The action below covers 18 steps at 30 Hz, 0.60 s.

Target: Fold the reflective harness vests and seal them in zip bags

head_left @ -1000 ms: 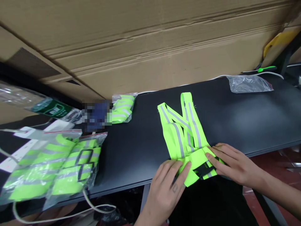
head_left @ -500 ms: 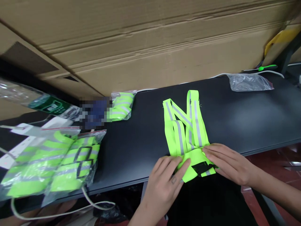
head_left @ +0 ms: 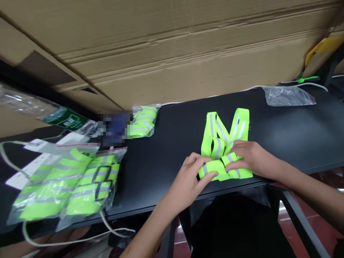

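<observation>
A neon yellow-green reflective vest (head_left: 219,168) made of straps with silver stripes lies on the black table (head_left: 161,172), its near end folded over into a bundle. My left hand (head_left: 192,175) pinches the left end of that bundle between thumb and fingers. On the right, my right hand (head_left: 247,159) grips the folded straps, its fingertips partly hidden behind the material. Two strap loops stretch away from me, forming a rough V on the tabletop. The black buckle is out of sight.
Bagged reflective vests (head_left: 53,186) lie at the left, over a white power strip (head_left: 20,175) with cables. Another bagged vest (head_left: 145,122) sits farther back. A clear plastic bag (head_left: 288,96) and a green-handled tool (head_left: 309,79) lie at the back right, before a cardboard wall (head_left: 188,77).
The vest's near end has been folded up, away from me, and the black buckle has gone from view. Both hands moved with it farther onto the table.
</observation>
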{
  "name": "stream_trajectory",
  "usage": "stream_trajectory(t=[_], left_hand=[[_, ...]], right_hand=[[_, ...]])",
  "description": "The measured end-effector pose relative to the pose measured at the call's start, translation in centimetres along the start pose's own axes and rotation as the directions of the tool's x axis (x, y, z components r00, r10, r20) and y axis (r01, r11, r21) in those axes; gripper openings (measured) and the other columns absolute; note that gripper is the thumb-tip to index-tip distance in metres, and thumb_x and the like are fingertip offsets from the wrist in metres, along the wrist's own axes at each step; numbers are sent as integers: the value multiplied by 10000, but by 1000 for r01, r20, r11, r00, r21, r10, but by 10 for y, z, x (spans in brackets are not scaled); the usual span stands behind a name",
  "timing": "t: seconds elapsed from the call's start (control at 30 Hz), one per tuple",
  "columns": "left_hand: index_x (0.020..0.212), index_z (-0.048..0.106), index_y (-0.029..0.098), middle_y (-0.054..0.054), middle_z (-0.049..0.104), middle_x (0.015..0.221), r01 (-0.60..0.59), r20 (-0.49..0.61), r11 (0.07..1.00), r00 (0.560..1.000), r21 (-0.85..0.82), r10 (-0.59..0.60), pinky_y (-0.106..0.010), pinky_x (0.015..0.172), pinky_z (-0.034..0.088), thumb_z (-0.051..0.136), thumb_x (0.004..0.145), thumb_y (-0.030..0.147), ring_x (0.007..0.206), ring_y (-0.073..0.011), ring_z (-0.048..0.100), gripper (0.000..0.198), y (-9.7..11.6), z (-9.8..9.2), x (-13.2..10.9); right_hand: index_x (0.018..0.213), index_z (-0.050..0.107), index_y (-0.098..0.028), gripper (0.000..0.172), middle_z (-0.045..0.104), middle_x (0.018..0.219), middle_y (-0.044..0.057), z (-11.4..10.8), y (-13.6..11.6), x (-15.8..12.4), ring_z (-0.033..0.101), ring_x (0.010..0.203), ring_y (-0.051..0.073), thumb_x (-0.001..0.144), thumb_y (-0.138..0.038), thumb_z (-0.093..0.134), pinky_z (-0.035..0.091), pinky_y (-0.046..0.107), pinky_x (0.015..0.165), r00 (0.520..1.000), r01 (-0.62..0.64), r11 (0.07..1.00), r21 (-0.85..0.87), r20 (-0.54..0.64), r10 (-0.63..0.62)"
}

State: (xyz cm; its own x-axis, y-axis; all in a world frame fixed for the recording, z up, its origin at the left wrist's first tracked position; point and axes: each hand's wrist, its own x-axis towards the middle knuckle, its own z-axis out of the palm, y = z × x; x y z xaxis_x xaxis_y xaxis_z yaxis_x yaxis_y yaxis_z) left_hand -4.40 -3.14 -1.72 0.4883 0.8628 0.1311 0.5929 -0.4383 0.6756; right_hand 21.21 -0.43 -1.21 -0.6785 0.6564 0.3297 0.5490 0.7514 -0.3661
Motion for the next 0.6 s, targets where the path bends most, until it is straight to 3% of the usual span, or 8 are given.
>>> stream_trajectory(t=[0.07,0.2,0.3,0.37,0.47,0.53,0.6], left_hand=[[1104,649,232,-35,620,993,47,46,999,998,-10,-46,-373,846,523,605,978,375,950,-212,603,196,1,-1,10],[1232,625,232,-53,652,1049,50,76,997,996,54,-54,-436,965,474,522,1017,420,1072,-253,522,304,2,1,22],[1282,573,172,-90,651,1109,-29,20,993,999,117,26,-440,942,491,498,1032,364,1078,-260,517,324,1,8,25],[1239,592,145,-122,633,1119,-111,-59,973,990,204,125,-437,897,510,498,1031,311,1062,-268,523,282,0,12,26],[1092,661,123,-165,606,1145,-195,-140,902,954,385,266,-438,841,528,513,1015,243,1051,-289,534,206,0,17,26],[1021,669,101,-152,631,1055,-248,-121,865,936,436,329,-407,787,541,512,1009,197,974,-265,571,185,1,18,25],[989,666,91,-98,643,894,-292,-79,850,930,440,360,-370,730,545,508,1006,160,850,-224,590,174,4,20,21]], right_hand=[[732,628,-155,518,609,735,52,3,10,4,566,729,179,980,-581,468,484,299,646,999,-35,999,-19,26,36],[913,647,-84,443,628,923,149,12,16,1,566,863,258,1025,-471,463,497,401,763,998,-60,957,-285,-48,48],[964,632,-40,421,624,939,181,16,12,-1,581,879,284,1014,-438,505,502,407,736,989,-83,904,-419,-149,22],[877,634,-101,307,619,828,113,15,8,-2,582,785,251,1005,-366,546,497,374,669,989,-45,885,-463,-147,-27],[786,628,-157,204,620,734,43,11,3,-5,588,706,210,978,-218,595,517,353,657,990,32,888,-458,-106,-90],[794,651,-143,183,671,768,51,7,0,-10,639,753,200,968,-187,614,564,362,773,984,65,916,-396,-124,-124],[827,678,-113,233,713,800,76,3,-6,-18,694,876,217,978,-281,622,566,373,928,977,88,945,-316,-158,-143]])
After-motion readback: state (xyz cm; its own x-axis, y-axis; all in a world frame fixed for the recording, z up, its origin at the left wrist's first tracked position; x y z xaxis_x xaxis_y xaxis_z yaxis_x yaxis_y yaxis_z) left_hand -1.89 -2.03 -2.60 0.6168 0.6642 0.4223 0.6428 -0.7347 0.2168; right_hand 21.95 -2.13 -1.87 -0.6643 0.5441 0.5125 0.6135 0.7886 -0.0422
